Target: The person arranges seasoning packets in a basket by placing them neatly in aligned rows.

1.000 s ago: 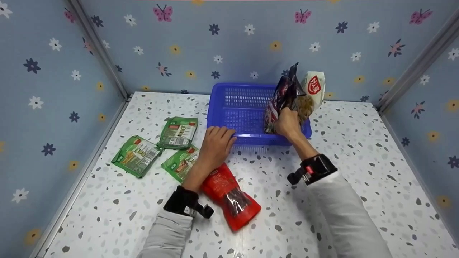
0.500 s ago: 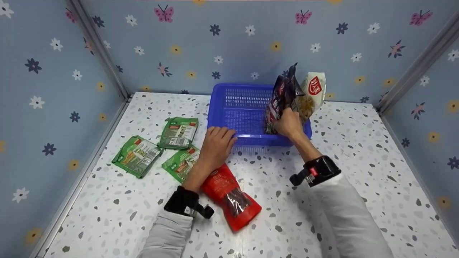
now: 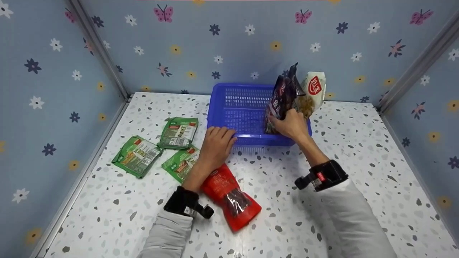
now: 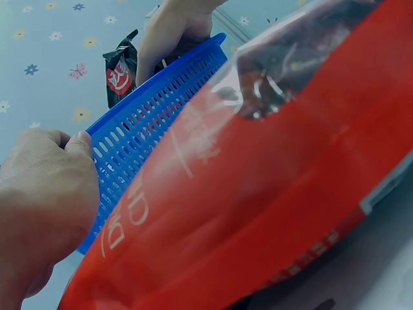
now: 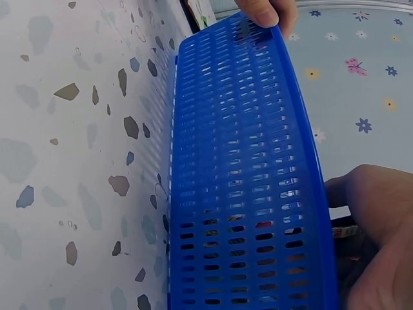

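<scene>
A blue plastic basket (image 3: 236,120) stands against the back wall. My left hand (image 3: 217,145) grips its front rim near the left corner, with the thumb showing at the rim in the left wrist view. A dark, glossy food bag (image 3: 278,100) stands upright in the basket's right part. My right hand (image 3: 292,125) is at the bag's lower front edge, the thumb on its left side and the fingers curled on its right, partly hidden. Right behind that hand, a pale bag with a red logo (image 3: 313,87) leans at the basket's right end.
Several green packets (image 3: 138,156) lie left of the basket on the speckled white table (image 3: 279,229). A red pouch with a clear window (image 3: 233,197) lies under my left forearm and fills much of the left wrist view. Flower-patterned walls (image 3: 233,43) enclose the table.
My right hand has shifted slightly right and toward me along the dark bag, its thumb now showing on the bag's left side. Both bags and my left hand stay where they were.
</scene>
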`<state>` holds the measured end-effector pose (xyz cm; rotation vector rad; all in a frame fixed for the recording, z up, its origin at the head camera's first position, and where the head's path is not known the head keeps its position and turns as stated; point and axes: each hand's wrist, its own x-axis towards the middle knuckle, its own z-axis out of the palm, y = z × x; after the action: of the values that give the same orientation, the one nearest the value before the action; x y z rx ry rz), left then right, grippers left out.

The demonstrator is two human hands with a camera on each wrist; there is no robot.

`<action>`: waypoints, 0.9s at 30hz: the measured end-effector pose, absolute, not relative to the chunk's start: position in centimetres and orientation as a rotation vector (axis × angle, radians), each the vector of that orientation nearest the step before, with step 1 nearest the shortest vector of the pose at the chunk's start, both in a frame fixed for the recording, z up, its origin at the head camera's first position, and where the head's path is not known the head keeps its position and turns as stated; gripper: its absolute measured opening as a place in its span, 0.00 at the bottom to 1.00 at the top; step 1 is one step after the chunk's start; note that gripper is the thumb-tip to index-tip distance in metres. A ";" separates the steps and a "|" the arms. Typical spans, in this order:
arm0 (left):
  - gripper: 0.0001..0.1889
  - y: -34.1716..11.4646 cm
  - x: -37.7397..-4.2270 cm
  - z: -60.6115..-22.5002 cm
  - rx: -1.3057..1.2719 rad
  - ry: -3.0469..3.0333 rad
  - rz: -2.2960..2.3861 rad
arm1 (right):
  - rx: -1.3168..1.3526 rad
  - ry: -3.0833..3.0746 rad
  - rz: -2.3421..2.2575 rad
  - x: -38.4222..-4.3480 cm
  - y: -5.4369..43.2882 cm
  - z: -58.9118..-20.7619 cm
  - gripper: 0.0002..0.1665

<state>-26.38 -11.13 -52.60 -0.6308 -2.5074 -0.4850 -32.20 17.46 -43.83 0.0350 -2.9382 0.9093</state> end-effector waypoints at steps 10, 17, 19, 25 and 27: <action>0.16 -11.2 -26.3 -52.7 -0.644 -2.488 -0.452 | 0.097 -2.841 0.866 -30.3 18.7 -43.3 0.37; 0.15 -11.1 -26.2 -52.7 -0.641 -2.483 -0.486 | 0.176 -2.729 0.834 -28.2 19.4 -42.9 0.33; 0.16 -11.1 -26.2 -52.7 -0.644 -2.488 -0.491 | 0.229 -2.690 0.830 -27.5 19.6 -43.0 0.32; 0.15 -11.1 -26.3 -52.6 -0.640 -2.501 -0.482 | 0.607 -2.561 0.814 -25.8 19.8 -43.9 0.26; 0.15 -11.1 -26.4 -52.5 -0.637 -2.499 -0.480 | 0.752 -2.539 0.788 -25.3 19.7 -44.3 0.26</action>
<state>-26.36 -11.12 -52.55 -0.6371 -2.4995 -0.4799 -25.32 19.73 -44.33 0.7520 -2.5389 0.7881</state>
